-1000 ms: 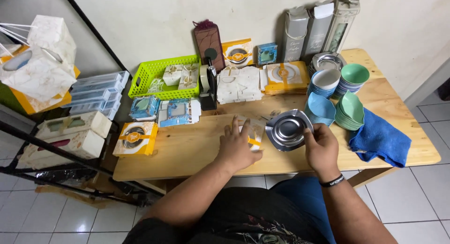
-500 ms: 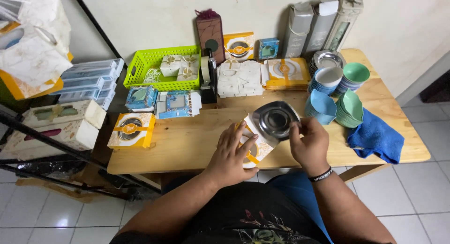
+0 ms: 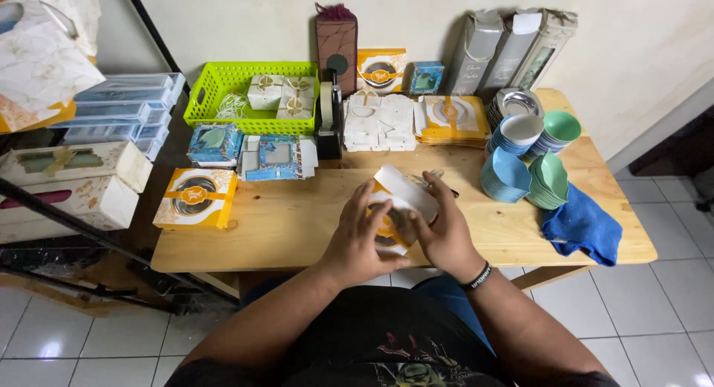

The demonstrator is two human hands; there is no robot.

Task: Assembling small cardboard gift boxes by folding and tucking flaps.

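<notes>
Both my hands hold a small white and yellow cardboard box [image 3: 398, 201] above the near edge of the wooden table [image 3: 297, 223]. My left hand [image 3: 361, 234] grips its left side with the fingers spread over the top. My right hand [image 3: 445, 231], with a black wristband, closes around its right side. A white flap of the box stands up between my fingers. The silver bowl is not visible and may be inside the box.
A finished yellow box [image 3: 195, 198] lies at the left. A green basket [image 3: 249, 97], blue patterned boxes [image 3: 275, 158], flat box blanks [image 3: 379, 123], a tape dispenser [image 3: 327, 123], stacked blue and green bowls [image 3: 528, 160] and a blue cloth [image 3: 584, 227] stand around.
The silver bowl was on the table, then lifted with the box. Now the box is closed around it between both hands, and the bowl is out of sight.
</notes>
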